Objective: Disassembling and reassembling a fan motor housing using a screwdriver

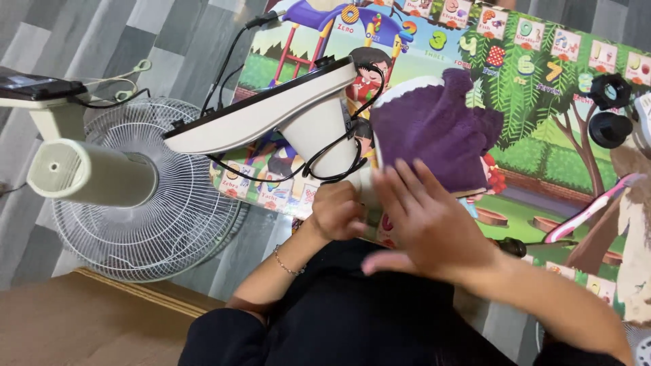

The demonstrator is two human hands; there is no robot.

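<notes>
2 hands work at 1 purple knitted woollen piece [434, 129] lying upright on the colourful picture-board table [542, 163], white edge away: left hand [338, 211] clenched below it, blurred right hand [424, 227] spread flat, touching its lower edge

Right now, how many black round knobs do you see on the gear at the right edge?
2. The upper black knob sits near the top right over the colourful play mat; the lower black knob is just beneath it. More may be hidden beyond the frame edge.
</notes>
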